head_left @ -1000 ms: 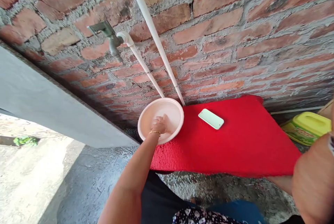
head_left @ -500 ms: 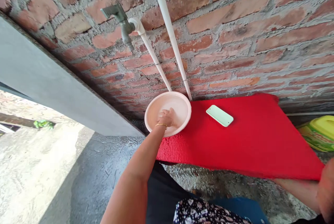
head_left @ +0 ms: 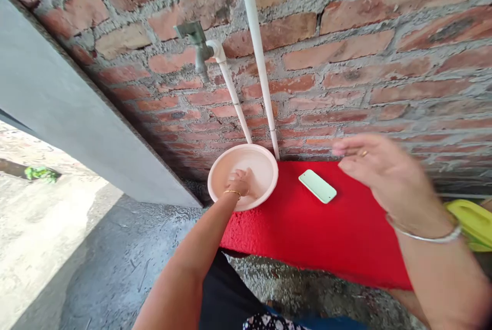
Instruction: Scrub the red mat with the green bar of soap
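Observation:
My left hand point(head_left: 239, 182), with a thin gold bracelet at the wrist, reaches down into a pale pink basin point(head_left: 273, 186) holding cloudy water. Its fingers look curled, and whatever they may grip is hidden. My right hand point(head_left: 395, 173) is raised above the red-covered surface point(head_left: 319, 238), fingers stretched out and slightly blurred, with nothing visible in it. A ring is on one finger and a silver bangle at the wrist. Between the basin and this hand lies a flat, pale green rectangular piece point(head_left: 317, 186) with a small dark spot near each end.
A grey tap point(head_left: 198, 48) on a white pipe point(head_left: 234, 97) juts from the brick wall point(head_left: 346, 63) above the basin. A second white pipe point(head_left: 261, 63) runs beside it. A grey panel point(head_left: 92, 109) leans at left. A yellow-lidded container point(head_left: 471, 222) stands at far right.
My right hand has risen from the lower right corner to above the red surface. My left hand stays in the basin. The view has shifted slightly.

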### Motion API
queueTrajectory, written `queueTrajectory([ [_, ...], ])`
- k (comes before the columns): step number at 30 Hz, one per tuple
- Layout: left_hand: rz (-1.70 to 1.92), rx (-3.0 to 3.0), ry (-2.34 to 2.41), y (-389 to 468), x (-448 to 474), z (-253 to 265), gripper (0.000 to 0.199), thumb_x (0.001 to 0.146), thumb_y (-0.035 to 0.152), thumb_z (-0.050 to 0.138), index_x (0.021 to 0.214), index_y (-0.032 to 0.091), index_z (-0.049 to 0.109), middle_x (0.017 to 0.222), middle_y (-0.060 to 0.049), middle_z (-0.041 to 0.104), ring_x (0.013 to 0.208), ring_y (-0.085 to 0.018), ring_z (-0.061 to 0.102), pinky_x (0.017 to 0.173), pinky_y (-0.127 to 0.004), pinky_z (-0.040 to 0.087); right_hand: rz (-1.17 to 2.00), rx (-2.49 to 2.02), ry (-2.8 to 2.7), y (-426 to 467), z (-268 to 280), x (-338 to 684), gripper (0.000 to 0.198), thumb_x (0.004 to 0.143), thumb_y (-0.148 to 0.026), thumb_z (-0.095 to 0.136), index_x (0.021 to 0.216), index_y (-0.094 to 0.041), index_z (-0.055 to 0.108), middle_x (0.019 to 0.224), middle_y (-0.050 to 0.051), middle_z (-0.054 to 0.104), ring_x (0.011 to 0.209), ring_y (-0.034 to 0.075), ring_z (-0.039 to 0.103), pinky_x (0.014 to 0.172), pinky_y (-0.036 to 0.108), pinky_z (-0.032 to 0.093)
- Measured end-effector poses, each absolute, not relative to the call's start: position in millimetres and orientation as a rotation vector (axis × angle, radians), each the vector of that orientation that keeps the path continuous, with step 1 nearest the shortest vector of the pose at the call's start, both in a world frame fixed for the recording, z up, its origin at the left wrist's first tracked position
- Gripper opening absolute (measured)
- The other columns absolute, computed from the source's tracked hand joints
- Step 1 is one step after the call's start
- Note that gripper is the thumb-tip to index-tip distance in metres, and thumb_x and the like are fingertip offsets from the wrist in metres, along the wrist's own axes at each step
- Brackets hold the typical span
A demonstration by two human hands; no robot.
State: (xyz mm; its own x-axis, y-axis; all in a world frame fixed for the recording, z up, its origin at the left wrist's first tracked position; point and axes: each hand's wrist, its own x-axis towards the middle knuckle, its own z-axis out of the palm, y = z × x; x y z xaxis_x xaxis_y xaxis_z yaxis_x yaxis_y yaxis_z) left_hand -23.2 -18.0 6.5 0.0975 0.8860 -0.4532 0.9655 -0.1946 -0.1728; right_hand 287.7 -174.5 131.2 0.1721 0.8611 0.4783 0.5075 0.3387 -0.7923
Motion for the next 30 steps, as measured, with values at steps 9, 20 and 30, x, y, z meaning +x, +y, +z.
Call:
queueTrajectory([
  [9,-0.698,2.126,1.902,-22.5,-15.9,14.7,0.131,0.061,0.062,0.08,0.16,0.021,0.005,0.159,-0.033,0.015,0.139,-0.057,0.022,0.085,-0.075,0.042,0.223,-2.23,-2.03,-126.8,-9.0,282.8,0.041,0.083,-0.046,0.066,0.118,-0.025,0.067,0.119,0.012,0.061,0.1,0.027,0.058,0.085,0.037,0.041],
  [20,-0.703,2.051,1.89,-21.7,-15.4,21.1,0.133,0.059,0.054,0.082,0.16,0.024,0.0,0.162,-0.029,0.01,0.143,-0.053,0.018,0.091,-0.073,0.042,0.467,-2.22,-1.895,-134.3,-5.2,198.0,0.038,0.085,-0.046,0.059,0.117,-0.026,0.063,0.103,0.006,0.06,0.086,0.02,0.063,0.068,0.028,0.039],
  [30,-0.65,2.115,1.892,-21.6,-17.9,13.5,0.124,0.064,0.053,0.079,0.16,0.023,0.006,0.16,-0.031,0.015,0.139,-0.056,0.023,0.088,-0.075,0.041,0.352,-2.42,-1.723,-163.1,-8.4,268.2,0.045,0.087,-0.045,0.052,0.126,-0.024,0.061,0.105,0.009,0.059,0.094,0.024,0.063,0.076,0.032,0.045],
])
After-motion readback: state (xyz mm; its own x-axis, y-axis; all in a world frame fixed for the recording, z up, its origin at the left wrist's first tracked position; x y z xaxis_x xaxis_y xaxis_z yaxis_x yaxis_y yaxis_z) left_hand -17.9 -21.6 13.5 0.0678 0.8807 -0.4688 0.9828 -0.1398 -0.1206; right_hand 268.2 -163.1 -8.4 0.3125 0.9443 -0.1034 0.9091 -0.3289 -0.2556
